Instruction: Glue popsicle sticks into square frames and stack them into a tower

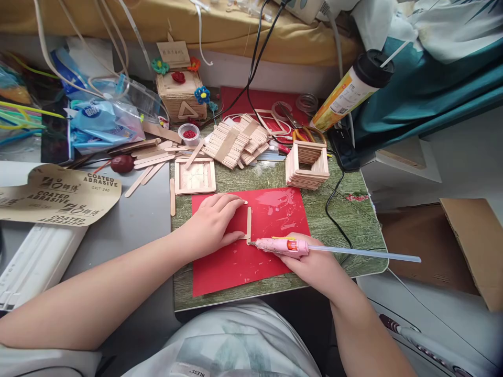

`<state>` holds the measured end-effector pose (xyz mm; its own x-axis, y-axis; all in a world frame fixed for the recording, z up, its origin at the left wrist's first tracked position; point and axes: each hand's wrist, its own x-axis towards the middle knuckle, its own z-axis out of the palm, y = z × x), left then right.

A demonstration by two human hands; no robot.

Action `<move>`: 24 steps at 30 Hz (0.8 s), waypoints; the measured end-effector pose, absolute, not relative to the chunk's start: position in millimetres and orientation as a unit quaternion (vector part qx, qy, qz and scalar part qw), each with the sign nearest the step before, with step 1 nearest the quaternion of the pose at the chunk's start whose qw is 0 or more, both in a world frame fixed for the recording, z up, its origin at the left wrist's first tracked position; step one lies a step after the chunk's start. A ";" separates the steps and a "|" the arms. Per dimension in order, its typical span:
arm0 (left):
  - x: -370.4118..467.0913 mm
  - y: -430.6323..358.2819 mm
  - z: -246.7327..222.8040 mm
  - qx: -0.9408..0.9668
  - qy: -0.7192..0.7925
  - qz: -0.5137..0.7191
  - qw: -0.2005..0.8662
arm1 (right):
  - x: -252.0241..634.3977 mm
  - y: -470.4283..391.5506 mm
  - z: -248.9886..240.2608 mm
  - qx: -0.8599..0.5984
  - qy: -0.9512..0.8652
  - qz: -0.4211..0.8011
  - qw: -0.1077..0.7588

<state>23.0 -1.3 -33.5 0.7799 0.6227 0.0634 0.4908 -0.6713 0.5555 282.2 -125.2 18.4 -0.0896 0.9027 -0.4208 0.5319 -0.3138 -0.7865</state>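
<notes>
My right hand point(314, 267) is wrapped around a small pink hot glue gun point(281, 245), with a long translucent glue stick point(365, 253) sticking out of its back. The gun's nozzle meets the lower end of an upright-lying craft stick point(249, 222) on a red sheet point(220, 277). My left hand point(212, 222) rests on the sheet to the left of that stick. Its thumb presses on a second craft stick point(244, 237), lying crosswise at the lower end; most of that one is hidden under the hand. The fingertips reach near the first stick's upper end.
Behind the sheet lie a square stick frame point(195, 176), bundled craft sticks point(227, 145) and a hollow stacked stick box point(307, 166). A decorated box point(181, 94), pliers point(308, 133) and a tall cup point(349, 91) stand farther back. A black cable point(334, 207) crosses the right side.
</notes>
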 end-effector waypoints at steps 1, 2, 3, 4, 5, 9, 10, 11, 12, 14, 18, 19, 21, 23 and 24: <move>23.0 -1.3 -33.7 0.906 0.307 0.124 0.264 | 282.8 -125.4 18.1 -0.645 -0.551 0.494 0.190; 23.0 -1.3 -33.9 0.906 0.307 0.125 0.263 | 283.4 -125.6 18.0 -0.642 -0.550 0.500 0.190; 23.0 -1.3 -34.0 0.906 0.307 0.126 0.262 | 284.0 -125.7 18.1 -0.639 -0.549 0.504 0.189; 23.0 -1.3 -34.0 0.906 0.307 0.127 0.262 | 284.4 -125.7 18.4 -0.639 -0.548 0.506 0.187; 23.0 -1.3 -33.9 0.906 0.305 0.128 0.263 | 284.6 -125.5 18.9 -0.641 -0.548 0.505 0.185; 23.0 -1.1 -33.1 0.906 0.306 0.131 0.263 | 283.5 -124.3 21.1 -0.654 -0.543 0.493 0.183; 22.9 -1.0 -32.9 0.905 0.307 0.130 0.262 | 283.0 -124.1 21.4 -0.651 -0.543 0.497 0.185; 22.8 -1.0 -32.9 0.905 0.309 0.129 0.262 | 282.7 -124.0 21.6 -0.646 -0.542 0.503 0.187; 22.8 -1.0 -32.9 0.905 0.309 0.128 0.262 | 282.6 -124.0 21.4 -0.641 -0.542 0.510 0.188; 22.6 -1.0 -33.0 0.906 0.308 0.126 0.261 | 283.7 -124.3 20.2 -0.633 -0.544 0.516 0.193; 22.3 -1.3 -33.3 0.907 0.307 0.127 0.259 | 288.0 -125.4 16.1 -0.615 -0.560 0.516 0.204; 22.2 -1.2 -33.4 0.907 0.307 0.128 0.258 | 288.6 -125.6 15.4 -0.612 -0.564 0.516 0.204; 22.0 -1.2 -33.6 0.907 0.306 0.132 0.257 | 288.8 -125.9 14.8 -0.612 -0.562 0.518 0.200; 22.0 -1.0 -33.8 0.908 0.305 0.134 0.255 | 287.9 -126.2 15.0 -0.616 -0.553 0.523 0.200; 22.0 -1.0 -33.9 0.909 0.304 0.134 0.253 | 287.4 -126.5 15.1 -0.618 -0.549 0.525 0.202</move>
<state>22.0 -1.0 -33.9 0.7794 0.6202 0.0894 0.4851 -0.6875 0.5405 287.4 -126.5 15.1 -0.1550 0.8909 -0.4270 0.4660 -0.3151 -0.8267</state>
